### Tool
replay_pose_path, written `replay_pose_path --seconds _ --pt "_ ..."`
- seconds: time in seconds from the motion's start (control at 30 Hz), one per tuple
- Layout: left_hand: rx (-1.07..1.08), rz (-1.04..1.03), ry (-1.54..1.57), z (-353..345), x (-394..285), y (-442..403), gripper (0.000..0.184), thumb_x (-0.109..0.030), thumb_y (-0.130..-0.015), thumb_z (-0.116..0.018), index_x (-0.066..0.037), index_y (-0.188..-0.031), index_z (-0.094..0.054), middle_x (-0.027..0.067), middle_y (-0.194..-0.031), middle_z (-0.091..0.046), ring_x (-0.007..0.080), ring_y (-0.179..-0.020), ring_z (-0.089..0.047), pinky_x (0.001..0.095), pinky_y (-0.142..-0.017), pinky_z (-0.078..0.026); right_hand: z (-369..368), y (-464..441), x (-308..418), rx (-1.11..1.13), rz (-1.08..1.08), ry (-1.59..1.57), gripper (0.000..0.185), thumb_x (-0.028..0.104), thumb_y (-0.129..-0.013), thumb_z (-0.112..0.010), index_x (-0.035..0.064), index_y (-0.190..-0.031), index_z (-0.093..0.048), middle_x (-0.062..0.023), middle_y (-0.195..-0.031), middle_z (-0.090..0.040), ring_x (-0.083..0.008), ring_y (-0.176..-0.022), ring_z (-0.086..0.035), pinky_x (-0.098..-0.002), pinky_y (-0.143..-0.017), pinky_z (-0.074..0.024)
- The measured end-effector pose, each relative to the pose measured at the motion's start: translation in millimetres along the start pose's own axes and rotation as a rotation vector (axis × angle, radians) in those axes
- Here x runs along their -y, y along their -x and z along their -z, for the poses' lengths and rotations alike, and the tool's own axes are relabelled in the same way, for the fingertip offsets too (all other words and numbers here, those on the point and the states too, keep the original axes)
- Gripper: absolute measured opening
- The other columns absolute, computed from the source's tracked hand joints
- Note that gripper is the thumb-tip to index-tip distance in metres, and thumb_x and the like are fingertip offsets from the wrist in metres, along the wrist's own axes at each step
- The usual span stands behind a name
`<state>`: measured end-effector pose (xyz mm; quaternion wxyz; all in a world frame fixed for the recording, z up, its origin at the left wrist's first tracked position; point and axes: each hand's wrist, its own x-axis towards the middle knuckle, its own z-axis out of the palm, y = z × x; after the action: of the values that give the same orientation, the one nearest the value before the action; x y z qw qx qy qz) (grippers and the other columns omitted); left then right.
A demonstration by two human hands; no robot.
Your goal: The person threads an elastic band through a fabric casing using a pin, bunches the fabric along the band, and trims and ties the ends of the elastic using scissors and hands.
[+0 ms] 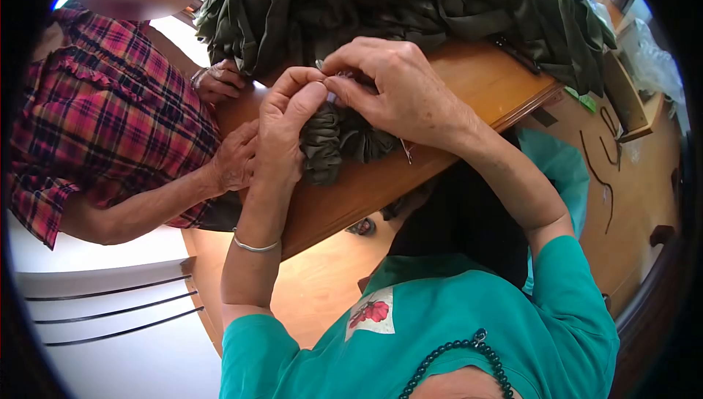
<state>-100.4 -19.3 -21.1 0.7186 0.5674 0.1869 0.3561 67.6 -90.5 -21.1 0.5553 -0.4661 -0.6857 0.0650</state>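
A dark green gathered fabric scrunchie (322, 151) hangs bunched below my two hands, over the wooden table. My left hand (282, 117) is closed, thumb and forefinger pinched together at the scrunchie's upper end. Close against it, my right hand (399, 91) is closed too, its fingers curled and thumb pressed in at the same spot. A small pale bit, perhaps elastic or thread, shows between the fingertips. What exactly each fingertip grips is partly hidden. Some loose pale threads (407, 151) stick out at the scrunchie's right side.
A big heap of dark green fabric (351, 4) covers the back of the wooden table (469, 80). At the left stands another person in a plaid shirt (117, 121), one hand (236, 156) beside my left wrist. A dark slim tool (516, 55) lies near the heap's right edge.
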Motion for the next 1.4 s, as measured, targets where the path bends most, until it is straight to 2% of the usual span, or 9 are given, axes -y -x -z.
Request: replay_pose_path --seconds 0.17,0.37,0.57,0.8,0.9,1.2,1.3,1.33,1.4 --pt "0.050 0.027 0.054 21.2 -1.8 -3.7 0.015 -0.007 -0.091 -0.065 -0.001 -0.105 -0.062 0.0083 -0.094 -0.068 0.0122 -0.084 -0.066 0.0253 -0.077 -0.055 -10.3 -12.0 -0.6 -0.059 0.168 0.088 0.017 0.007 -0.088 -0.061 -0.0040 -0.101 -0.065 -0.0196 -0.081 -0.067 -0.0322 -0.075 -0.069 -0.0379 -0.069 -0.0553" --pt "-0.095 -0.316 0.049 16.4 -7.9 -12.8 0.032 -0.005 -0.092 -0.064 -0.004 -0.123 -0.056 0.0050 -0.092 -0.067 0.0103 -0.083 -0.065 0.0225 -0.075 -0.054 -17.7 -51.9 -0.8 0.051 0.073 -0.152 0.031 0.003 -0.089 -0.060 -0.0017 -0.119 -0.057 -0.0184 -0.078 -0.068 -0.0245 -0.070 -0.071 -0.0331 -0.063 -0.0563" --pt "-0.216 -0.396 -0.144 6.5 1.1 -38.8 0.041 -0.002 -0.095 -0.058 -0.005 -0.135 -0.050 0.0000 -0.085 -0.062 0.0052 -0.080 -0.061 0.0177 -0.073 -0.050 -10.8 -66.4 -27.5 0.057 -0.034 -0.248 0.023 0.003 -0.088 -0.063 -0.0018 -0.110 -0.057 -0.0140 -0.074 -0.068 -0.0210 -0.066 -0.070 -0.0310 -0.061 -0.0552" --pt "-0.235 -0.268 0.013 -6.1 10.8 -74.6 0.034 -0.003 -0.095 -0.059 0.002 -0.128 -0.053 0.0026 -0.089 -0.064 0.0081 -0.082 -0.063 0.0205 -0.073 -0.053 11.1 -76.9 -56.3 0.082 -0.115 -0.272 0.021 0.004 -0.087 -0.064 -0.0040 -0.106 -0.059 -0.0128 -0.073 -0.068 -0.0189 -0.067 -0.070 -0.0304 -0.062 -0.0552" --pt "-0.110 -0.151 0.045 -3.9 16.7 -100.5 0.019 -0.009 -0.094 -0.062 0.000 -0.111 -0.060 0.0059 -0.091 -0.067 0.0109 -0.083 -0.065 0.0242 -0.075 -0.055 33.5 -87.2 -81.4 0.152 -0.171 -0.254 0.023 0.005 -0.091 -0.063 0.0008 -0.113 -0.061 -0.0052 -0.080 -0.069 -0.0054 -0.072 -0.063 -0.0220 -0.066 -0.0518" --pt "-0.002 0.009 0.081 -31.2 18.9 -150.8 0.011 -0.013 -0.095 -0.062 -0.004 -0.102 -0.061 0.0074 -0.093 -0.068 0.0135 -0.088 -0.066 0.0273 -0.078 -0.056 86.5 -101.8 -116.0 0.150 -0.030 -0.135 0.019 0.006 -0.092 -0.062 -0.0007 -0.110 -0.063 -0.0079 -0.079 -0.070 -0.0083 -0.072 -0.065 -0.0242 -0.068 -0.0532" --pt "-0.010 -0.009 0.148 -30.6 20.8 -166.2 0.008 -0.010 -0.096 -0.057 -0.004 -0.101 -0.057 0.0099 -0.092 -0.067 0.0193 -0.093 -0.067 0.0328 -0.082 -0.056 102.3 -114.8 -130.2 0.274 -0.133 -0.254 0.019 0.006 -0.087 -0.065 -0.0019 -0.105 -0.066 -0.0157 -0.080 -0.070 -0.0212 -0.072 -0.070 -0.0305 -0.065 -0.0532" --pt "-0.003 -0.008 0.183 -26.7 19.8 -168.9 0.007 -0.009 -0.096 -0.057 -0.004 -0.101 -0.057 0.0101 -0.091 -0.067 0.0206 -0.094 -0.067 0.0338 -0.084 -0.056 105.9 -116.5 -136.6 0.350 -0.143 -0.213 0.021 0.013 -0.093 -0.065 0.0033 -0.112 -0.065 -0.0015 -0.077 -0.067 -0.0039 -0.072 -0.059 -0.0216 -0.067 -0.0496" --pt "0.027 -0.007 0.278 -20.8 18.2 -175.9 0.006 -0.007 -0.095 -0.055 -0.003 -0.100 -0.057 0.0111 -0.088 -0.064 0.0251 -0.096 -0.066 0.0374 -0.087 -0.055 121.0 -118.6 -134.3 0.436 -0.168 -0.167 0.020 0.013 -0.093 -0.066 0.0034 -0.111 -0.066 0.0019 -0.072 -0.059 -0.0030 -0.067 -0.052 -0.0203 -0.061 -0.0442"
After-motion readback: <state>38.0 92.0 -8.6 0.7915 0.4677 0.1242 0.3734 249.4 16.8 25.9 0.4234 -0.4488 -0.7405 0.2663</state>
